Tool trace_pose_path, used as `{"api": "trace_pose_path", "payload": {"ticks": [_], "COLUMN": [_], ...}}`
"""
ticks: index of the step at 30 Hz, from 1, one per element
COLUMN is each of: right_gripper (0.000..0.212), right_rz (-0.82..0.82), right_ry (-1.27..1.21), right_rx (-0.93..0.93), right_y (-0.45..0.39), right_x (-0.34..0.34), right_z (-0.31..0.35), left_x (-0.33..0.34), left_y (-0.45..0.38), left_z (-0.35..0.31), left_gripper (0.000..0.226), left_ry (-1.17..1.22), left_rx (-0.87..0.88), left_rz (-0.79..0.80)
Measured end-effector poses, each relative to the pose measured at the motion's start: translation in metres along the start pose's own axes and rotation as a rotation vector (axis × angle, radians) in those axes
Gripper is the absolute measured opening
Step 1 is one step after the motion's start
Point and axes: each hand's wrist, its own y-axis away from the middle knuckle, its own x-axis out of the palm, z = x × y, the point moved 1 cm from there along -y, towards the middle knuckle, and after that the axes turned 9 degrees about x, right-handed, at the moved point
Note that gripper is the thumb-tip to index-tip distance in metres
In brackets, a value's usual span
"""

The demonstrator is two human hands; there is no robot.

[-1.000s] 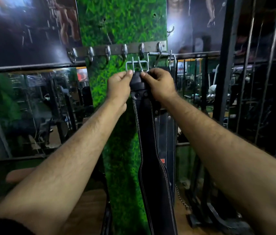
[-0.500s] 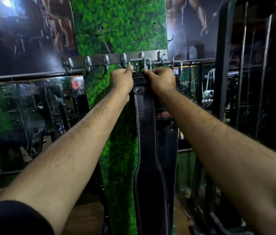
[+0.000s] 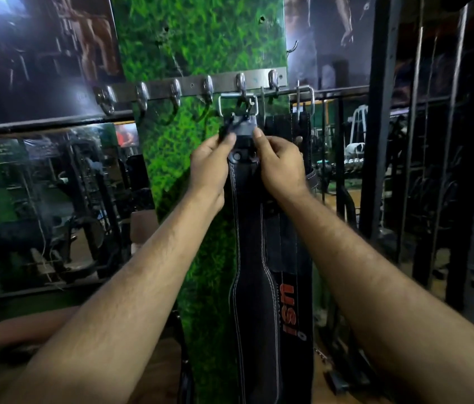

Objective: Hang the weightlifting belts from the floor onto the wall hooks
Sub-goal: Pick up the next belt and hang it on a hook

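Pinching belt (image 3: 251, 258) top: left hand (image 3: 209, 167), right hand (image 3: 280, 167) fingers; six hooks (image 3: 241, 81).

only readable text afaict: orange letters "USI" on the rear black belt (image 3: 291, 301), printed sideways so they run down the strap, w/ a small grey mark under the last letter that's too blurry to make out. posters up top and the front stitched belt (image 3: 251, 301): nothing legible on either.
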Motion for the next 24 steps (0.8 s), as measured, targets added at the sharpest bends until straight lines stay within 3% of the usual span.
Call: {"api": "trace_pose_path", "payload": {"ticks": [2, 5, 10, 12, 15, 17, 21, 24], "right_gripper": [0.029, 0.010, 0.012, 0.028, 0.069, 0.074, 0.060, 0.040], "right_rz": [0.094, 0.213, 0.311, 0.336, 0.356, 0.377, 0.420, 0.412], "right_ry": [-0.065, -0.115, -0.276, -0.237, -0.159, -0.110, -0.027, -0.047], "right_rx": [-0.058, 0.040, 0.140, 0.174, 0.172, 0.184, 0.261, 0.313], "right_y": [0.010, 0.030, 0.053, 0.061, 0.073, 0.085, 0.120, 0.137], "right_x": [0.000, 0.002, -0.010, -0.010, -0.005, -0.003, -0.006, -0.009], "right_z": [-0.014, -0.044, -0.086, -0.107, -0.136, -0.153, -0.185, -0.208], "left_x": [-0.008, -0.019, -0.022, -0.029, -0.043, -0.054, -0.078, -0.089], "left_y": [0.014, 0.022, 0.047, 0.062, 0.089, 0.110, 0.153, 0.174], "left_z": [0.006, 0.017, 0.039, 0.055, 0.082, 0.101, 0.138, 0.155], "left_gripper": [0.011, 0.013, 0.018, 0.019, 0.020, 0.017, 0.021, 0.005], "left_ry": [-0.003, -0.032, -0.136, -0.191, -0.217, -0.228, -0.269, -0.221], "left_rx": [-0.008, -0.006, -0.001, -0.026, -0.110, -0.173, -0.273, -0.344], "left_rz": [0.034, 0.048, 0.068, 0.084, 0.123, 0.127, 0.154, 0.150]}}
